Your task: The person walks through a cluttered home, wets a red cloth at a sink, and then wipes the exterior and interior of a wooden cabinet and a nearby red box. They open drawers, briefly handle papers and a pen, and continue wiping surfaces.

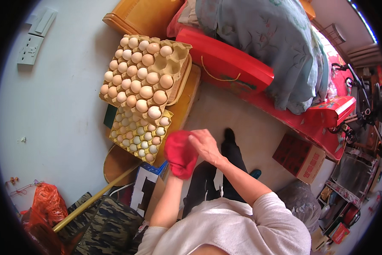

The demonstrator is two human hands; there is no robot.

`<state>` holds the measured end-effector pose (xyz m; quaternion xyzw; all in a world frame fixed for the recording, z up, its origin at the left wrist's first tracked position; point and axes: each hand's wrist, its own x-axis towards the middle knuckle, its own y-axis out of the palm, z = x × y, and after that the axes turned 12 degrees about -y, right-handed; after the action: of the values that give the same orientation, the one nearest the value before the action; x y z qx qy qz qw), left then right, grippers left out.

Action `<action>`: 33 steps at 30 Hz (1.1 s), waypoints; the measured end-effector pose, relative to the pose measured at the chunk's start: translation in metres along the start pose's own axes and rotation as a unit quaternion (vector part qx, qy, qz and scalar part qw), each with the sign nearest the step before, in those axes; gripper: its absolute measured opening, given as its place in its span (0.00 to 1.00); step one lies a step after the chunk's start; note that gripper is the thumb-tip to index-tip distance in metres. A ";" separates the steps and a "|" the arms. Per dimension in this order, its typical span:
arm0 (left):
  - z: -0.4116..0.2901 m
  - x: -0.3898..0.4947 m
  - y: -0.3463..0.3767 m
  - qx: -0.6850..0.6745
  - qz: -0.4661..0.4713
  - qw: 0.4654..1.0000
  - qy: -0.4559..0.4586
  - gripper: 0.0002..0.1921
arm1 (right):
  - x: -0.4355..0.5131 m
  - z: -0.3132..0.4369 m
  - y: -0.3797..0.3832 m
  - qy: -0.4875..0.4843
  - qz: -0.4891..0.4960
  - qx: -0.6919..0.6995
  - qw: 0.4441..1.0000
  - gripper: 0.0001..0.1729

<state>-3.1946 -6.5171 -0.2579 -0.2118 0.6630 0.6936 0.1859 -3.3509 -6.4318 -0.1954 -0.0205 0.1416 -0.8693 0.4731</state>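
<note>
A piece of red fabric (181,153) covers my left hand from the wrist to the fingertips, so the fingers inside are hidden. My right hand (206,147) pinches the fabric's upper edge between thumb and fingers. Just beyond sits a yellow egg tray (170,115) filled with pale and greenish eggs. Farther away and partly over it lies a larger tan pulp egg tray (178,75), holding many brown and cream eggs. Several cups at its right-hand corner hold no egg. Neither hand touches the eggs.
A red box with a rope handle (235,62) stands beside a flowered cloth (258,38). At left, a yellow pole (92,200) slants over a camouflage bag (108,226). Near my left arm is a blue-and-white carton (143,185). A cardboard box (310,164) stands at right.
</note>
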 end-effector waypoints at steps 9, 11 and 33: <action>0.038 0.061 0.063 0.055 -0.121 0.991 -0.032 0.28 | -0.013 -0.100 -0.064 0.169 -0.138 0.168 0.961 0.24; 0.031 0.102 0.088 0.086 -0.049 0.995 0.004 0.26 | -0.019 -0.124 -0.114 0.124 -0.143 0.101 0.977 0.23; -0.035 0.371 0.202 0.736 -0.419 0.279 0.453 0.24 | 0.063 -0.178 -0.271 -0.031 -0.228 0.075 0.970 0.53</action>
<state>-3.6136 -6.5711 -0.2894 -0.5145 0.6910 -0.4678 0.1975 -3.6375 -6.3043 -0.3007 -0.0435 0.0534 -0.9613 0.2667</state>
